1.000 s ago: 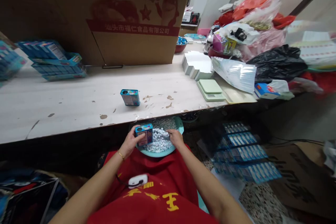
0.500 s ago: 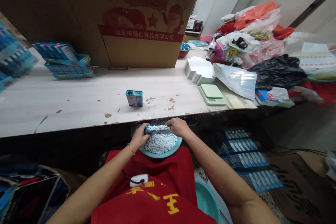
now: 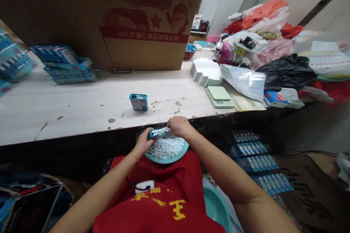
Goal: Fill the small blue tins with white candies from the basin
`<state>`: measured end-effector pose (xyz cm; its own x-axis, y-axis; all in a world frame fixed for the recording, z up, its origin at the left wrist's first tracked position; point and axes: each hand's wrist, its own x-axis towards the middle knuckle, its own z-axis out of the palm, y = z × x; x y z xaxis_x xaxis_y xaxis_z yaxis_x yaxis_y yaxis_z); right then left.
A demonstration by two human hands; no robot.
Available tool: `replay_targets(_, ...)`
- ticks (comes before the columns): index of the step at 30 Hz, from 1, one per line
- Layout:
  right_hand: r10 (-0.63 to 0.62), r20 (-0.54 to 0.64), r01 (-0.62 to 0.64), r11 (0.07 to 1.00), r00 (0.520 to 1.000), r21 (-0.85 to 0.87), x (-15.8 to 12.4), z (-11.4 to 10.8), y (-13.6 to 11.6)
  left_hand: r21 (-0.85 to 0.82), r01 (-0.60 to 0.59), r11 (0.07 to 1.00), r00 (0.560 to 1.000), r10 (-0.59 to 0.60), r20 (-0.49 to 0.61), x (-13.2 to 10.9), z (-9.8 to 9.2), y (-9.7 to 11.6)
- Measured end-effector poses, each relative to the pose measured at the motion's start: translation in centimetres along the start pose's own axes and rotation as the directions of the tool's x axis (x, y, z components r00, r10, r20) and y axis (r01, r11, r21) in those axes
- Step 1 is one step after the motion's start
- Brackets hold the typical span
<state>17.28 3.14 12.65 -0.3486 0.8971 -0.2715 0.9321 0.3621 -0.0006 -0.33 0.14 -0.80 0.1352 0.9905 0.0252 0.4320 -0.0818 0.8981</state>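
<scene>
A teal bowl (image 3: 175,157) heaped with small white and pale-blue candies (image 3: 166,147) rests on my lap below the table edge. My left hand (image 3: 144,142) is closed round a small blue tin (image 3: 152,135), held open side up over the bowl and piled with candies. My right hand (image 3: 178,126) lies curled over the tin's far end, fingers pressed on the candies there. A second blue tin (image 3: 139,102) stands upright on the white table (image 3: 82,105), just beyond the edge above my hands.
A big cardboard box (image 3: 131,18) stands at the back of the table. Blue trays of tins (image 3: 65,65) sit at the left. A green scale (image 3: 219,97), white cartons (image 3: 205,70) and plastic bags (image 3: 273,40) crowd the right. More blue trays (image 3: 257,164) lie on the floor.
The tin went from upright in my left hand to lying level and heaped with candies. My right hand rose out of the bowl onto the tin's end.
</scene>
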Motion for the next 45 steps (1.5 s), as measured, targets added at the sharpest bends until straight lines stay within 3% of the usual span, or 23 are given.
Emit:
replay_targets(5,0.015,0.018,-0.015,1.000,1.000,0.006,-0.3,0.1,0.3,-0.026,-0.003,1.000,1.000,0.004,0.014,0.0,0.3,0.0)
replay_targets(12,-0.048,-0.046,0.047,0.998,0.998,-0.038,-0.5,-0.6,-1.3,-0.077,-0.004,0.997,1.000,0.006,0.029,0.2,1.0,1.0)
replay_targets(17,0.006,0.003,-0.006,1.000,1.000,-0.024,-2.2,0.2,1.4,-0.137,0.023,0.990,1.000,-0.021,0.014,0.2,0.8,1.1)
replay_targets(20,0.100,0.038,-0.100,0.995,0.994,0.000,-3.9,3.1,4.9,-0.232,0.094,0.968,0.995,-0.096,0.003,-0.3,0.1,0.6)
replay_targets(23,0.211,0.054,-0.213,0.976,0.976,0.051,-4.6,7.9,6.7,-0.434,0.225,0.872,0.971,-0.239,0.023,-0.8,-0.3,-0.4)
replay_targets(27,0.266,0.072,-0.275,0.946,0.961,0.173,-2.4,13.8,4.3,-0.647,0.343,0.681,0.916,-0.394,0.071,-0.6,1.1,-2.1)
replay_targets(32,0.314,0.085,-0.325,0.912,0.946,0.251,1.0,16.9,0.3,-0.712,0.414,0.568,0.883,-0.442,0.160,0.5,3.8,-2.3)
replay_targets(36,0.334,0.086,-0.344,0.885,0.939,0.314,1.4,17.6,1.1,-0.689,0.374,0.620,0.915,-0.368,0.166,0.1,2.9,-1.6)
replay_targets(40,0.318,0.061,-0.309,0.829,0.946,0.466,0.7,17.4,2.9,-0.574,0.273,0.772,0.956,-0.283,0.074,-1.0,0.3,-1.5)
replay_targets(45,0.265,0.009,-0.229,0.815,0.964,0.533,-0.6,14.8,4.5,-0.346,0.122,0.930,0.984,-0.159,-0.082,-1.3,-1.1,-1.3)
